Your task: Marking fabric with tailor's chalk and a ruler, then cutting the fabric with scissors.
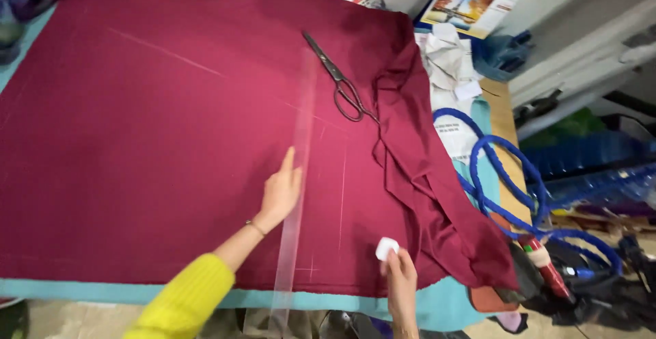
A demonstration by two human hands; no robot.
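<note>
Head view, looking down at the bench. Maroon fabric [157, 141] lies spread flat over a turquoise table cover [444, 305], which shows as a strip along the near edge. Faint chalk lines cross the cloth; a small chalk cross sits near the near edge.

My left hand [279, 195] lies flat on a clear plastic ruler [299, 175], fingers together and extended toward 12 o'clock, palm pressing down. Nothing is gripped; the hand is open and only bears on the strip. The ruler runs from about 12 o'clock to 6 o'clock across the cloth, its near end overhanging the table edge. Yellow sleeve and a thin bracelet at the wrist.

My right hand [400, 277] is at about 4 o'clock from the left hand, well apart from the ruler. Its fingertips are pinched closed on 1 small white piece of tailor's chalk [387, 248], held just over the cloth near the near edge.

At 1 o'clock from the left hand, 1 pair of metal scissors [338, 79] lies on the fabric, blades closed, tips pointing away from me. The cloth's right edge is bunched and folded. Beyond it at 3 o'clock: a blue cord [502, 175] looped over the table edge, and papers at 1 o'clock.
</note>
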